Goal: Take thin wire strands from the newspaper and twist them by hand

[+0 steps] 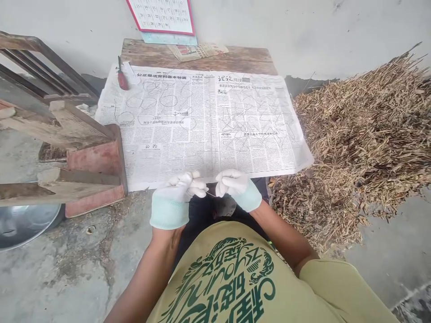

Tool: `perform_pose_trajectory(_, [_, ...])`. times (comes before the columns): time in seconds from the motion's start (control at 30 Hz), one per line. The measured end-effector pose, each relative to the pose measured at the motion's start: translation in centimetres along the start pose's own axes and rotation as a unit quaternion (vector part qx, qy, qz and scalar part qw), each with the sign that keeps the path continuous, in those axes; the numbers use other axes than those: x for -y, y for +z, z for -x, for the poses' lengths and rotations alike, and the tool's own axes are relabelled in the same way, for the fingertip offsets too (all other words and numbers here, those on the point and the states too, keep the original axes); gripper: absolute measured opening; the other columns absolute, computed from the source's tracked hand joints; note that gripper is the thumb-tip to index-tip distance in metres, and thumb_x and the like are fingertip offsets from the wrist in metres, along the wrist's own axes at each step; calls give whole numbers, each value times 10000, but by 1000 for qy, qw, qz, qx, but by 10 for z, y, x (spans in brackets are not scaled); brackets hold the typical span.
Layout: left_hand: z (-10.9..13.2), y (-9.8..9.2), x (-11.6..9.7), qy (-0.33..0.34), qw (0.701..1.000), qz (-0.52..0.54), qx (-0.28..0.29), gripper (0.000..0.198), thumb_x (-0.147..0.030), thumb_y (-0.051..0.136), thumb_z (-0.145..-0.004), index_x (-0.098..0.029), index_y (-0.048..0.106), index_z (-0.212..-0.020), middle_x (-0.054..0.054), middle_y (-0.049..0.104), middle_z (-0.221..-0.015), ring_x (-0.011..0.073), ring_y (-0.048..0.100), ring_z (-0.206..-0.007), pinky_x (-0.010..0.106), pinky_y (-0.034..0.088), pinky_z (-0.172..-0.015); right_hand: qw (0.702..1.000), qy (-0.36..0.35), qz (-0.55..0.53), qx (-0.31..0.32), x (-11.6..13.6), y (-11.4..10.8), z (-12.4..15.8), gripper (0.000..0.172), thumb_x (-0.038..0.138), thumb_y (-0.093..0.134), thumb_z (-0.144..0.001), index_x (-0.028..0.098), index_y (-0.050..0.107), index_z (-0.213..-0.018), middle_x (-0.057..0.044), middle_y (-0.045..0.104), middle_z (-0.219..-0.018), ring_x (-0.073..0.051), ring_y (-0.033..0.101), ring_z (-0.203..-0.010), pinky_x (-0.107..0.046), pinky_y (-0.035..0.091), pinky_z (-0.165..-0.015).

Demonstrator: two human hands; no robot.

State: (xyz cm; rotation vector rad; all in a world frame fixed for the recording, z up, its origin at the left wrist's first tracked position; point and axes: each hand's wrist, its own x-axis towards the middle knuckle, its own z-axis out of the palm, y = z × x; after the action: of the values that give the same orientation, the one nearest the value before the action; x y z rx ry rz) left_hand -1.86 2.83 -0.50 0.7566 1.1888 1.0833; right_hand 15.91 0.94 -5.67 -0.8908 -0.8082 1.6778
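My left hand [188, 186], in a white glove with a pale green cuff, is closed with its fingertips pinched together. My right hand [232, 181], gloved the same way, is also closed in a pinch. Between the two pinches runs a short, thin, dark strand [211, 194], like a wire or thread; its exact kind is too fine to make out. Both hands are at the near edge of the newspaper sheets [175, 161], above my lap. Many similar thin, curled strands [170, 99] lie scattered over the printed pages.
A red-handled screwdriver [123, 80] lies at the table's back left. Behind the paper shows the bare wooden tabletop [249, 58], with a calendar [164, 15] above. A wooden chair [94, 134] lies at left by a metal basin [30, 224]. Dry stalks [363, 134] are heaped at right.
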Motion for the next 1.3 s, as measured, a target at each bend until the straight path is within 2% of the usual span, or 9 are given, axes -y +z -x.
perform_pose_trajectory(0.1, [1, 0, 2, 17, 997, -71, -13, 279, -410, 736, -865, -132, 753, -885, 54, 744, -646, 206, 717, -618, 332, 587, -699, 991, 32, 105, -82, 10, 9, 8, 116, 229, 603, -849, 178, 682, -917, 10, 690, -619, -144, 650, -610, -286, 511, -630])
perform_pose_trajectory(0.2, [3, 1, 3, 40, 985, -167, -32, 286, -406, 670, -914, -141, 755, -848, 51, 747, -651, 207, 732, -660, 349, 580, -806, 962, 32, 217, -162, 16, 18, 12, 166, 150, 556, -847, 183, 696, -929, 32, 691, -635, -118, 641, -619, -260, 515, -657])
perform_pose_trajectory(0.27, [3, 0, 4, 46, 977, -206, -36, 300, -415, 655, -923, -144, 757, -841, 51, 750, -654, 209, 739, -684, 354, 570, -856, 947, 26, 263, -183, 15, 21, 13, 187, 137, 543, -856, 191, 704, -938, 44, 683, -630, -114, 645, -629, -256, 519, -678])
perform_pose_trajectory(0.37, [-2, -3, 6, 38, 979, -197, -34, 318, -436, 656, -917, -137, 751, -870, 61, 758, -674, 215, 743, -686, 362, 571, -846, 941, 18, 286, -181, 14, 21, 13, 193, 146, 542, -873, 196, 715, -944, 42, 692, -649, -117, 664, -657, -260, 528, -706])
perform_pose_trajectory(0.6, [-13, -11, 12, 0, 987, -160, 13, 385, -470, 696, -871, -105, 734, -989, 84, 775, -748, 202, 724, -611, 325, 562, -684, 958, 40, 248, -138, 20, 21, 14, 219, 145, 543, -879, 179, 716, -1009, 44, 683, -645, -113, 658, -634, -259, 531, -691])
perform_pose_trajectory(0.77, [-15, -13, 15, -15, 984, -173, 34, 434, -517, 692, -873, -111, 738, -1017, 67, 759, -692, 214, 746, -697, 325, 563, -754, 945, 24, 301, -128, 19, 22, 16, 202, 132, 551, -874, 188, 738, -928, 51, 675, -649, -104, 650, -654, -259, 522, -749])
perform_pose_trajectory(0.9, [-19, -13, 17, -33, 987, -148, 46, 476, -531, 711, -859, -90, 741, -1035, 66, 743, -651, 211, 741, -682, 332, 575, -776, 944, 32, 305, -123, 21, 20, 16, 202, 136, 544, -871, 195, 736, -891, 48, 672, -651, -106, 643, -649, -254, 512, -715])
perform_pose_trajectory(1.1, [-13, -3, 16, -99, 990, -12, 103, 486, -493, 801, -805, -96, 738, -1080, 95, 781, -807, 176, 712, -596, 311, 601, -662, 948, 25, 250, -193, 20, 18, 11, 197, 173, 549, -854, 180, 728, -936, 34, 666, -637, -118, 637, -625, -251, 521, -658])
perform_pose_trajectory(1.3, [-1, 1, 26, -136, 971, 67, 186, 456, -430, 818, -823, -103, 746, -1133, 126, 789, -933, 202, 748, -769, 339, 618, -816, 948, 5, 228, -223, 23, 22, 12, 229, 194, 560, -844, 198, 744, -980, 23, 680, -672, -134, 659, -660, -261, 547, -669])
